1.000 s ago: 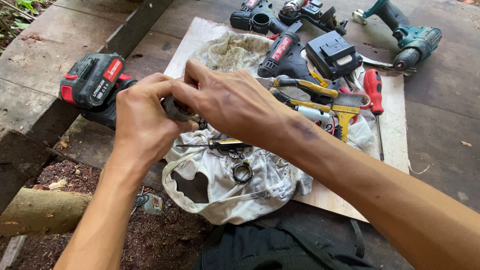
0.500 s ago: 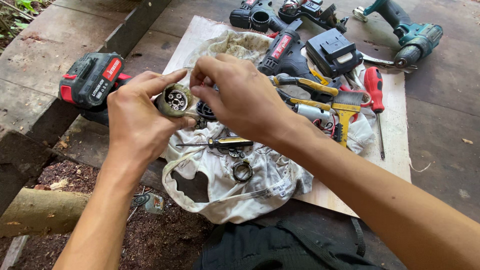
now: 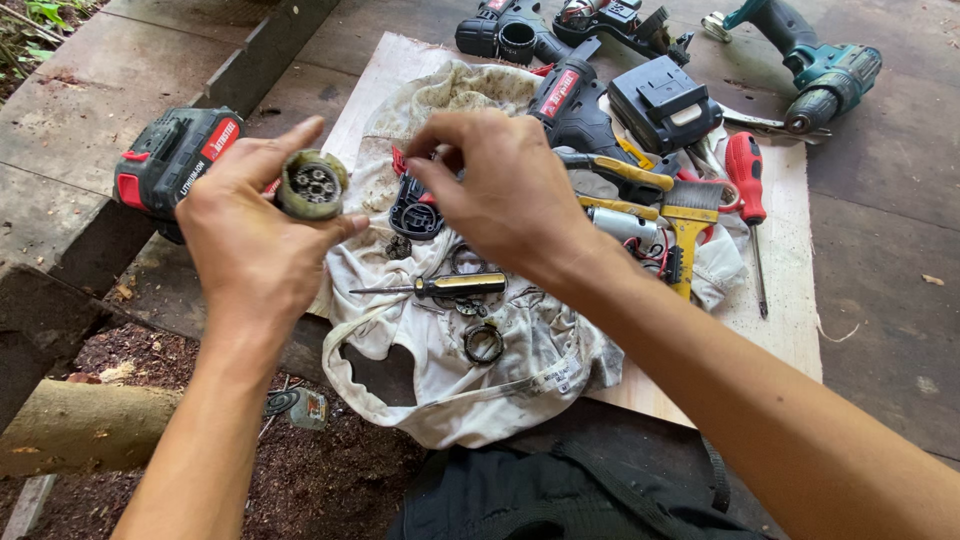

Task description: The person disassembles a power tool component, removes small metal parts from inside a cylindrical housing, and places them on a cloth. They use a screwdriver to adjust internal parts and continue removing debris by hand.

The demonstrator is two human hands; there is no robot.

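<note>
A round gear housing (image 3: 313,184) is gripped between the thumb and fingertips of the left hand (image 3: 255,245), its open face with small gears turned up. The right hand (image 3: 505,195) hovers just beside it, fingers pinched narrow; whether a small part is held there cannot be told. The housing should be kept level and steady, above the white cloth (image 3: 470,340), so loose gears are caught.

Left hand (image 3: 255,235) is gripping between thumb and fingertips, raised; right hand (image 3: 500,190) is hovering beside, fingertips pinched together.
</note>
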